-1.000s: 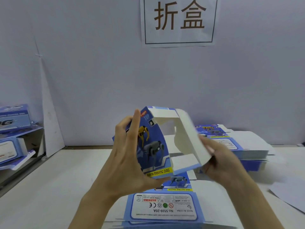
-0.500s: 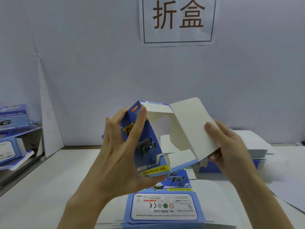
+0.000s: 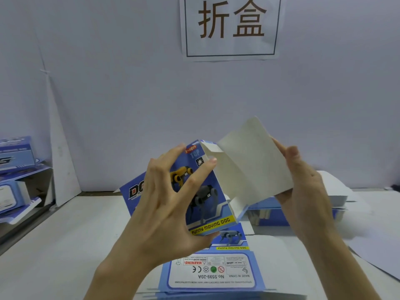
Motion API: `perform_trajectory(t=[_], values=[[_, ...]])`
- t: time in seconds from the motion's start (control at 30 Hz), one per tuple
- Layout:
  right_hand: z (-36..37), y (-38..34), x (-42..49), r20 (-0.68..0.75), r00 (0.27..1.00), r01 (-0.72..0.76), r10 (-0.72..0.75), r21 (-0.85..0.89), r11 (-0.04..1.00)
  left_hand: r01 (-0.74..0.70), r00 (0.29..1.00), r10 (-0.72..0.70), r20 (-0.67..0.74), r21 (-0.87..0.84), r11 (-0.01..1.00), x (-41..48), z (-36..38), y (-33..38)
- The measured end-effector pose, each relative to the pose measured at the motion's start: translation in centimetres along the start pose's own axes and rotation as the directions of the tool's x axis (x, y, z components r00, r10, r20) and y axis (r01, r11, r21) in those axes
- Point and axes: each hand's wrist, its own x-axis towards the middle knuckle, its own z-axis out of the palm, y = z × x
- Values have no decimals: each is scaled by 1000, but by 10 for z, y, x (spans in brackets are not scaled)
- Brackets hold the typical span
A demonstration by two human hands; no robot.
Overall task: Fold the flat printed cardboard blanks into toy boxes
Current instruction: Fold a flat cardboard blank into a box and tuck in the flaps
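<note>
Above the table, a half-folded box is held up by both hands. Its blue picture side is gripped by the left hand, with the fingers curled round it. Its big white flap is pinched by the right hand. A flat blank is laid at the near edge of the table. More blanks are piled at the table's far right.

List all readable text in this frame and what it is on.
"折盒": wall sign
"TOP": held box
"FUNNY MOVING DOG": held box, also flat blank
"WARNING!", "No 5599-20A", "MADE IN CHINA", upside down: flat blank
Fine print on flat blank: too small to read
</note>
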Motion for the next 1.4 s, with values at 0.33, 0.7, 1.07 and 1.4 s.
perform_trajectory(t=[0.33, 0.7, 1.07, 1.4], values=[[-1, 4, 2, 76, 933, -357, 353, 41, 933, -4, 997, 6, 75, -22, 1000, -3, 6, 2], [0, 4, 2, -113, 968, -234, 222, -107, 966, -96, 992, 94, 80, 21, 995, -2, 7, 5], [-5, 0, 5, -101, 944, -326, 315, -115, 938, -106, 991, 106, 85, 1, 994, -1, 9, 4], [3, 3, -3, 191, 960, -196, 204, -61, 979, -73, 997, 73, -2, -58, 996, -1, 8, -11]])
